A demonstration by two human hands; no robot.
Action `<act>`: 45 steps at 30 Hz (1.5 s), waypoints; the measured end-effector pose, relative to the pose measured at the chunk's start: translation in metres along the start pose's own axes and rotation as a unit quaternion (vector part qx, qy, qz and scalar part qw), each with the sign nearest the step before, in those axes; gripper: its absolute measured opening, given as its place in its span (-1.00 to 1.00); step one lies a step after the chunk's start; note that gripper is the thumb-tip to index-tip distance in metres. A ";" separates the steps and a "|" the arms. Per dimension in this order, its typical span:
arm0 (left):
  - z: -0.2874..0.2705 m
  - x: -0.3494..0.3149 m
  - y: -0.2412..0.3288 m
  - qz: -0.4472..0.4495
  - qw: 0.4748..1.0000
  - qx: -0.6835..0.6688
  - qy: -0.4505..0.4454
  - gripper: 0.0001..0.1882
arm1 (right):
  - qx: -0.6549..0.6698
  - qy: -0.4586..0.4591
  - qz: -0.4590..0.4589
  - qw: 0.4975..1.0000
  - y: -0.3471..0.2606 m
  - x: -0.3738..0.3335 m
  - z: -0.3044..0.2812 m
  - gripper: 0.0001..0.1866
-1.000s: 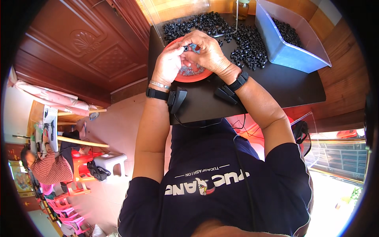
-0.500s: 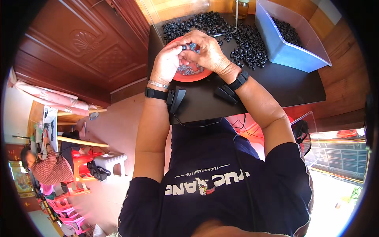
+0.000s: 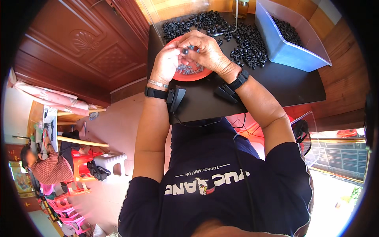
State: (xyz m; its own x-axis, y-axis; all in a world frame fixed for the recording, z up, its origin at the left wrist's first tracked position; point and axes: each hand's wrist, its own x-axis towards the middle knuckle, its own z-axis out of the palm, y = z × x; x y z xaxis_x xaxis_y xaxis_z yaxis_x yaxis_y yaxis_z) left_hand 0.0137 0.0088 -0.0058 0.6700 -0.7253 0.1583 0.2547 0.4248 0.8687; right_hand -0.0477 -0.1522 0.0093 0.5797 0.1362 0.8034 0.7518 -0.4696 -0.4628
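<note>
Over a red plate [image 3: 193,78] holding many small shiny metal pieces, both my hands meet at the fingertips. Between them is a small black ring-like part [image 3: 185,51], its round end facing up. My left hand [image 3: 167,62] pinches it from the left with thumb and fingers. From the right, my right hand [image 3: 207,49] closes its thumb and index finger on it; whether a metal piece is also in those fingers cannot be seen. Loose black parts [image 3: 249,46] of the same look lie heaped behind and to the right of the plate.
A blue-grey plastic bin [image 3: 290,55] with more black parts stands at the table's right. Behind the plate rises a clear panel [image 3: 189,8], with a jar [image 3: 241,8] near it. Dark table [image 3: 272,87] lies under my forearms. Far left, another person [image 3: 53,168] sits near stools.
The black part has turned between my fingertips, so its round end now shows, and it sits slightly lower. My arms have stayed in place.
</note>
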 end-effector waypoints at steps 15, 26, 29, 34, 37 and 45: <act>-0.011 0.000 0.003 0.012 0.997 0.006 0.079 -0.80 | -0.055 -0.011 0.062 0.996 0.001 -0.002 -0.005 -0.87; -0.005 -0.003 0.006 0.016 0.985 0.046 0.165 -0.81 | -0.144 -0.325 0.131 0.925 -0.005 -0.002 -0.017 -0.82; 0.000 -0.003 0.007 0.025 0.982 0.065 0.175 -0.81 | -0.165 -0.339 0.135 0.916 0.005 -0.006 -0.015 -0.81; 0.002 -0.002 0.007 0.018 0.981 0.093 0.168 -0.81 | -0.192 -0.341 0.110 0.914 0.006 -0.008 -0.010 -0.82; 0.002 -0.002 0.006 0.015 0.980 0.105 0.169 -0.80 | -0.209 -0.331 0.115 0.913 0.005 -0.009 -0.007 -0.82; 0.005 -0.001 0.001 -0.004 0.976 0.140 0.165 -0.79 | -0.288 -0.329 0.118 0.891 0.004 -0.009 -0.004 -0.79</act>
State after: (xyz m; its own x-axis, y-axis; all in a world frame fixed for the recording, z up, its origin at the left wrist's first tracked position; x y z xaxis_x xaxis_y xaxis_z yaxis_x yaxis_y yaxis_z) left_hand 0.0099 0.0075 -0.0027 0.8690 -0.4938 0.0308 0.0916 0.2219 0.9707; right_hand -0.0512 -0.1590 0.0018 0.9019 0.3674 0.2272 0.4080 -0.8973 -0.1684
